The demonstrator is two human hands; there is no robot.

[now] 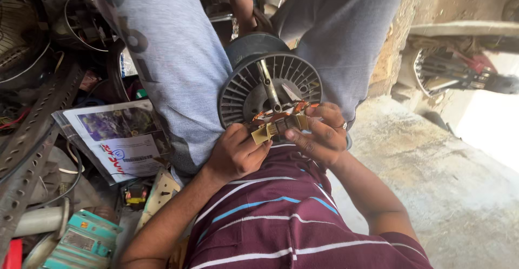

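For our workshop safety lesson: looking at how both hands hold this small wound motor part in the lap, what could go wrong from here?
1. The thin copper winding sits under the right hand fingertips; it might kink or snap.
2. The left hand pinches only the yellowish insulation strip, which could tear.
3. The grey ribbed spool rests loosely between the knees and may roll off.

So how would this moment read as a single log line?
left hand: grips stator core | right hand: pinches its other end | copper winding: on core | grey spool: on lap behind
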